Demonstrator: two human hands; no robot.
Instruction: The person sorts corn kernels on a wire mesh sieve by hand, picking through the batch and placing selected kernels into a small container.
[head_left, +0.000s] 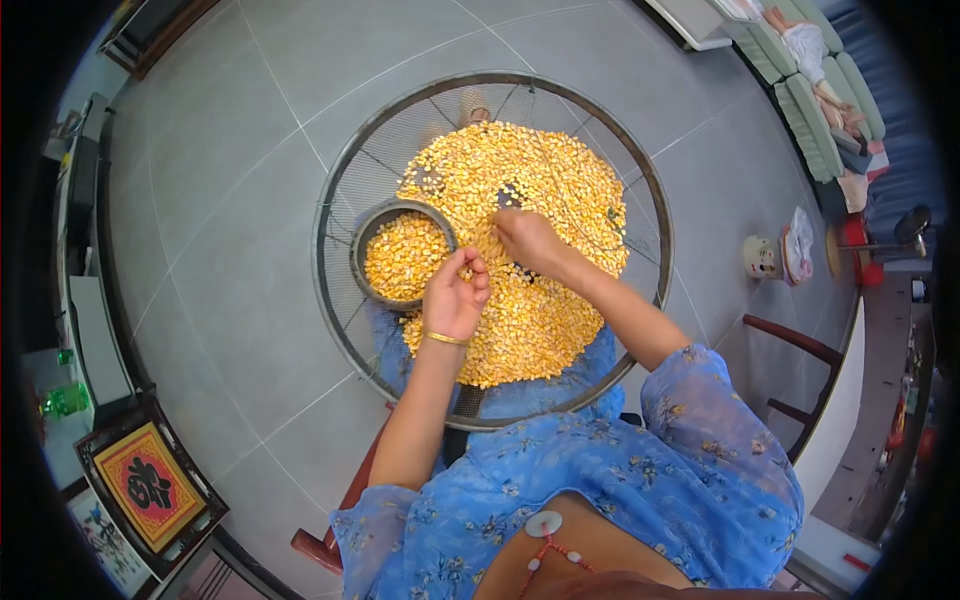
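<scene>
A broad heap of yellow corn kernels (530, 340) lies on a round mesh sieve (365, 150) with a dark rim, resting over my lap. On the sieve's left side sits a dark round bowl (362, 235), filled with more kernels. My left hand (457, 292) is turned palm up beside the bowl's right edge, its fingers curled in toward the thumb. Whatever lies between those fingertips is too small to make out. My right hand (528, 241) reaches over the middle of the heap, fingers pinched together at the kernels. Its fingertips are partly hidden.
Grey floor tiles (230, 330) surround the sieve. A framed red and gold picture (150, 485) stands at lower left. A wooden chair (795, 340) is at right, near a small patterned container (760, 257). Another person's legs (830, 95) rest on a green sofa (800, 110) at upper right.
</scene>
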